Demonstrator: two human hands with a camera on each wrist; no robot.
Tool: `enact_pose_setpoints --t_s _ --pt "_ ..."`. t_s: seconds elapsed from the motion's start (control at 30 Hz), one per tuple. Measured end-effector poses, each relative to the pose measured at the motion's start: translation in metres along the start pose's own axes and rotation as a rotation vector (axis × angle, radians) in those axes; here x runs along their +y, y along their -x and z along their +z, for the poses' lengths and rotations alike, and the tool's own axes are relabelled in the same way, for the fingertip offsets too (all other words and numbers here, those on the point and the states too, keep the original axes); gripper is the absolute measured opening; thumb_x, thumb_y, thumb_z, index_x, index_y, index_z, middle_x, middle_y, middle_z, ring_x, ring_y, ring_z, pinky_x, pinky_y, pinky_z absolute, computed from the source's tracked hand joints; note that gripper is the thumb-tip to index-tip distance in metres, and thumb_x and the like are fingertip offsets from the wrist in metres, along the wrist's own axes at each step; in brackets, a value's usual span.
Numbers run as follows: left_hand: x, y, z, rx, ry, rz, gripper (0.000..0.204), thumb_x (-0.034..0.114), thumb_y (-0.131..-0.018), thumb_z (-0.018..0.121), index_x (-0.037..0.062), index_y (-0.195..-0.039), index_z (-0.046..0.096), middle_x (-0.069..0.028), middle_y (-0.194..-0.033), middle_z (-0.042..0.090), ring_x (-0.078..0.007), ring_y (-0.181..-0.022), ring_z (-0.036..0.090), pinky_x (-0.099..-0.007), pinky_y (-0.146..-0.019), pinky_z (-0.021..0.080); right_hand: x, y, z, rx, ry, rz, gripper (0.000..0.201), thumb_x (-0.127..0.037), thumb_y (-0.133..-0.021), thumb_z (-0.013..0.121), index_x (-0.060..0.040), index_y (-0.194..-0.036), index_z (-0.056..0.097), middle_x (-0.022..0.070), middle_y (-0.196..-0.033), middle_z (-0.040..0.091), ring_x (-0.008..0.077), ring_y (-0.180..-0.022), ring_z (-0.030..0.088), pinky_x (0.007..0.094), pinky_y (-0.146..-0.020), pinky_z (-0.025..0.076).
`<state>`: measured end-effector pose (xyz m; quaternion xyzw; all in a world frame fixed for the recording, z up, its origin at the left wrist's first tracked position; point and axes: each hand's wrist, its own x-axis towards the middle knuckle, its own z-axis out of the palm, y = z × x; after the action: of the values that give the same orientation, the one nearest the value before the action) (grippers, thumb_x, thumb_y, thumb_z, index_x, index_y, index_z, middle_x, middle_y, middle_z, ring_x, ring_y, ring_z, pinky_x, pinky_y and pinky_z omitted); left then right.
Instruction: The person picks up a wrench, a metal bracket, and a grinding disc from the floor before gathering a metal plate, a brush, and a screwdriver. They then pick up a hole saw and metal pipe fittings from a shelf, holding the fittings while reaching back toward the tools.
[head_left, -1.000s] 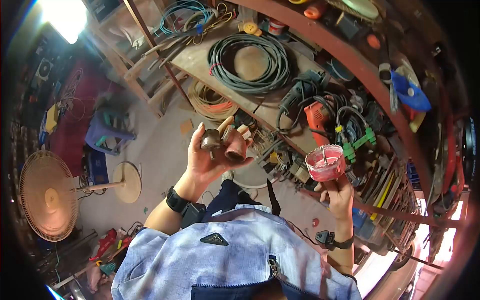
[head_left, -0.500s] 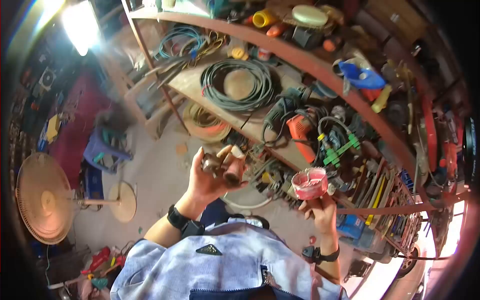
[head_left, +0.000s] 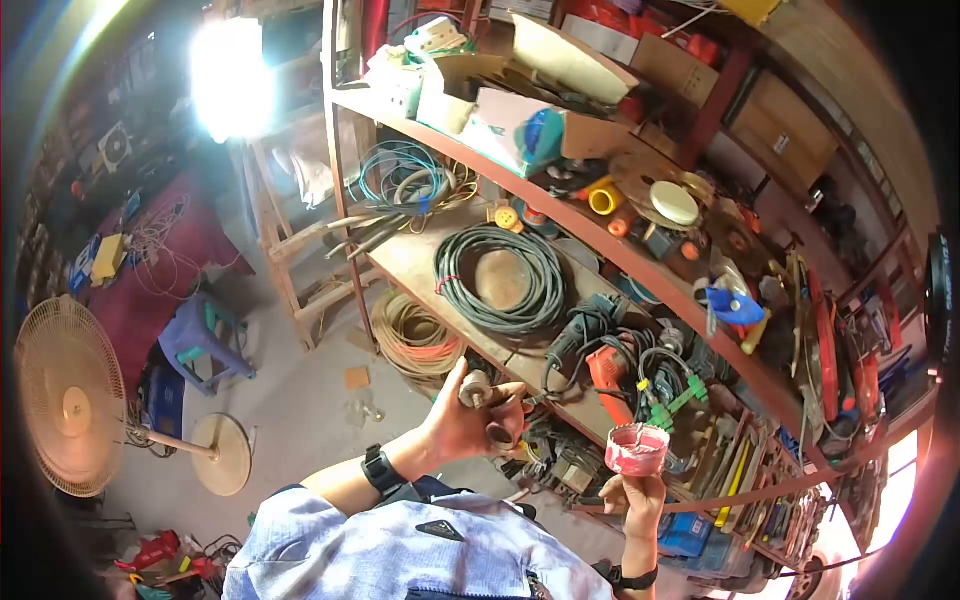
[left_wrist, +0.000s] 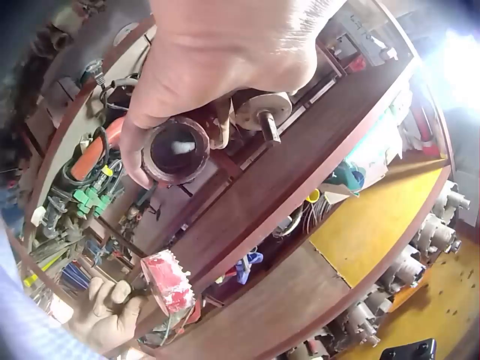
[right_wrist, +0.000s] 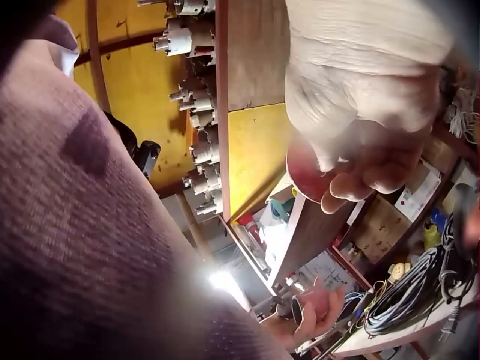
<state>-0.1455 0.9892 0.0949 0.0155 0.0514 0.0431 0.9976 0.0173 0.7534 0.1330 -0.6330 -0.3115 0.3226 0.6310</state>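
Note:
My left hand (head_left: 455, 435) holds two small hole saws in its curled fingers. One is a grey metal hole saw (head_left: 474, 389) with a shank, which shows in the left wrist view as a round disc. Beside it is a reddish-brown hole saw (left_wrist: 177, 151), its hollow dark end facing that camera. To the right, my right hand (head_left: 637, 498) grips a large red hole saw (head_left: 637, 452) from below, its toothed rim upward in the head view. In the right wrist view, the fingers hide much of this red saw (right_wrist: 304, 169). The two hands are apart.
A shelf rack stands in front, with coiled black cable (head_left: 500, 280), an orange power tool (head_left: 607, 380) and green fittings (head_left: 677, 403). A cardboard box (head_left: 590, 135) sits on the upper shelf. More hole saws (left_wrist: 405, 268) line a yellow board. A fan (head_left: 75, 400) stands left.
The head view has tilted up, bringing the upper shelf and its box into sight. Both hands sit lower in it, the left one turned further toward the shelf. Each keeps its hole saws.

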Motion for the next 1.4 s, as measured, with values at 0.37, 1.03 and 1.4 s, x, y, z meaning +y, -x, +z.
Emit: enact_pose_setpoints --t_s 0.37,1.03,1.4 --pt "0.082 0.021 -0.038 -0.029 -0.035 -0.010 0.069 0.064 -0.073 0.043 0.0085 -0.114 0.045 -0.0087 -0.085 0.051 -0.0250 -0.078 0.049 -0.0434 -0.085 0.034 -0.015 -0.064 0.087 -0.052 -0.227 -0.009 0.029 -0.021 -0.084 0.049 0.0079 -0.085 0.051 0.0148 -0.061 0.055 0.0168 -0.042 0.048 0.0248 -0.040 0.039" --pt "0.092 -0.032 -0.026 0.340 -0.434 -0.405 0.058 0.059 -0.076 0.042 0.0149 -0.112 0.051 -0.0153 -0.110 0.051 -0.0352 -0.095 0.051 -0.0539 -0.069 0.046 0.043 0.102 0.085 0.942 -0.127 -0.031 0.014 -0.011 -0.088 0.042 0.0004 -0.092 0.048 0.0096 -0.070 0.056 0.0116 -0.049 0.048 0.0214 -0.046 0.039" --pt "0.011 -0.016 -0.034 0.265 -0.369 -0.531 0.065 0.063 -0.074 0.042 0.0164 -0.120 0.043 -0.0189 -0.123 0.038 -0.0359 -0.107 0.041 -0.0561 -0.078 0.039 0.051 0.266 0.080 1.513 -0.161 -0.329 0.016 -0.011 -0.088 0.043 -0.0006 -0.098 0.048 0.0059 -0.071 0.051 0.0098 -0.055 0.044 0.0209 -0.042 0.031"
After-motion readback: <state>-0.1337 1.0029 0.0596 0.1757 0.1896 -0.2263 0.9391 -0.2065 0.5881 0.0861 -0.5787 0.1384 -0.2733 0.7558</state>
